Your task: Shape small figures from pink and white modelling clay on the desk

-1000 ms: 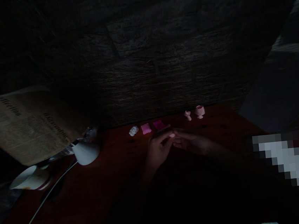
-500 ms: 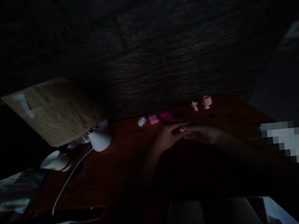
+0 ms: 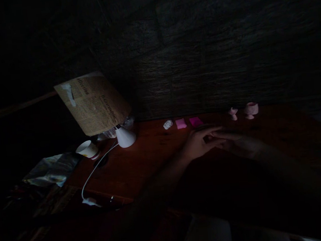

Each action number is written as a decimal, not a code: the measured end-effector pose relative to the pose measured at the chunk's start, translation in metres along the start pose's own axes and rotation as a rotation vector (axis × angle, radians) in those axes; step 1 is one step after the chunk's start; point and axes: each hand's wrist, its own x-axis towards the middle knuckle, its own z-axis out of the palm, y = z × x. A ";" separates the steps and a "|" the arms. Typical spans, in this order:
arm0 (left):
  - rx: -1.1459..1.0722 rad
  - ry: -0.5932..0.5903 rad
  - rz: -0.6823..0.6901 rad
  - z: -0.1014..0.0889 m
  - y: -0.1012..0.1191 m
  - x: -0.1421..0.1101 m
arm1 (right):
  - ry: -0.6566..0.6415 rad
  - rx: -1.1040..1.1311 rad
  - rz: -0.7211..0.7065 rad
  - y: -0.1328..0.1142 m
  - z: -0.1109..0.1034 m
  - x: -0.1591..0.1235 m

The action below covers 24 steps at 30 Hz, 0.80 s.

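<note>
My left hand [image 3: 197, 144] and my right hand [image 3: 238, 143] meet above the dark wooden table, fingertips pressed together. Their fingers are closed, and whatever lies between them is too dark and small to make out. Just behind my left hand is a flat magenta square [image 3: 196, 122], with a light pink square [image 3: 181, 124] and a white crumpled lump [image 3: 167, 124] to its left. Beyond my right hand stand two small pink shaped pieces: a goblet-like one with an uneven top [image 3: 233, 113] and a wider cup on a short foot [image 3: 251, 109].
At the left of the table [image 3: 149, 152] stands a lamp with a newsprint shade [image 3: 93, 104] and white base [image 3: 126, 137]; its cord [image 3: 96, 166] runs to the front edge. Beside it are a paper cup [image 3: 87, 149] and crumpled plastic [image 3: 50, 169]. A dark wall [image 3: 185, 57] rises behind.
The view has swung to the left, so everything sits further right in the picture. My hands stay joined, with only slight finger movement. The objects on the table have not moved.
</note>
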 end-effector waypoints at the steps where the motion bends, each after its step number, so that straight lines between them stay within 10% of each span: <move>1: 0.009 -0.012 0.010 0.000 0.000 0.000 | 0.010 -0.010 -0.005 -0.001 0.000 0.000; 17: -0.241 0.061 -0.212 0.005 -0.001 0.001 | -0.084 -0.026 0.092 -0.001 0.000 -0.003; 24: -0.238 -0.147 -0.087 -0.007 -0.002 0.002 | 0.024 -0.054 0.114 -0.002 0.001 -0.003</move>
